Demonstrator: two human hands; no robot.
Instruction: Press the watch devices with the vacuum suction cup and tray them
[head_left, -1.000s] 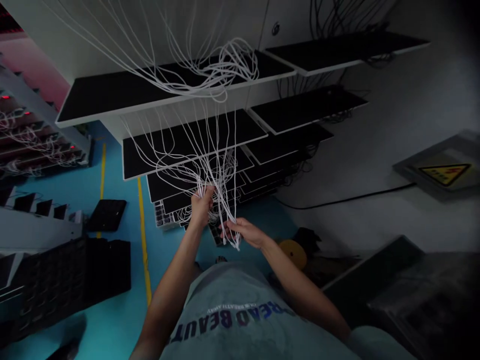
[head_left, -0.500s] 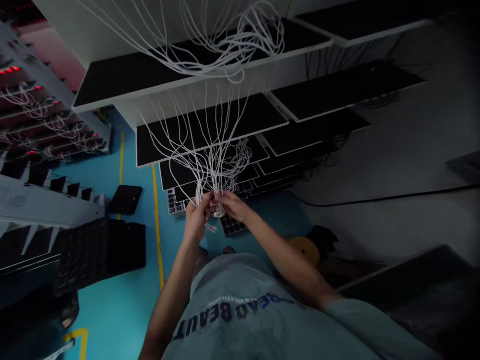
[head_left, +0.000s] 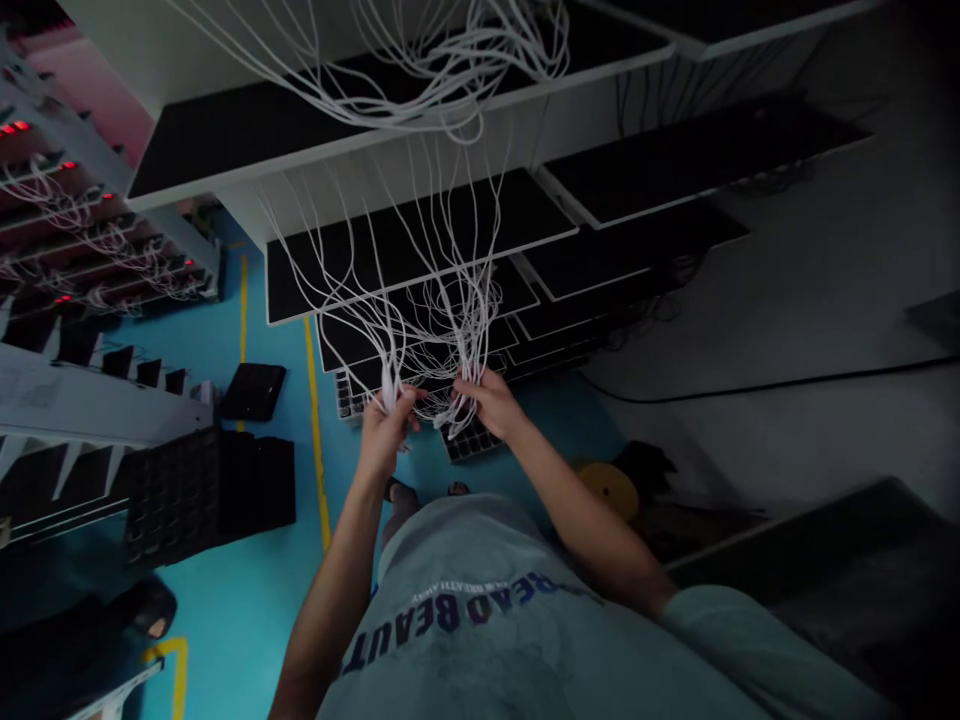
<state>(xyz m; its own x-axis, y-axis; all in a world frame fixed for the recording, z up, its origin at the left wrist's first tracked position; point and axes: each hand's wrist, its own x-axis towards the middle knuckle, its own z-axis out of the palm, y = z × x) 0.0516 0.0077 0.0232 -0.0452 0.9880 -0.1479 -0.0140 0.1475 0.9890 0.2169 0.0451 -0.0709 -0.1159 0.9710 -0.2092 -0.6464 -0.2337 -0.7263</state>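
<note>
White cables hang from the back of a rack over the edge of a black shelf [head_left: 420, 235] and gather in two bundles. My left hand [head_left: 386, 430] is closed around the left bundle of white cables [head_left: 388, 375]. A short way to the right, my right hand [head_left: 491, 402] grips the other bundle of white cables [head_left: 471, 345], and its loose ends dangle below the fingers. Between the hands there is a gap, crossed by looser cable loops from the shelves behind.
Another tangle of white cables [head_left: 450, 95] drapes over the upper shelf [head_left: 247, 140]. Black trays [head_left: 255, 480] are stacked at left on the blue floor [head_left: 247, 600]. A black cable [head_left: 720, 395] runs along the right wall. A yellow spool [head_left: 609, 490] lies at right.
My hands, close together before, have moved apart. The cables now spread into two separate bundles, with the right hand shifted to the right.
</note>
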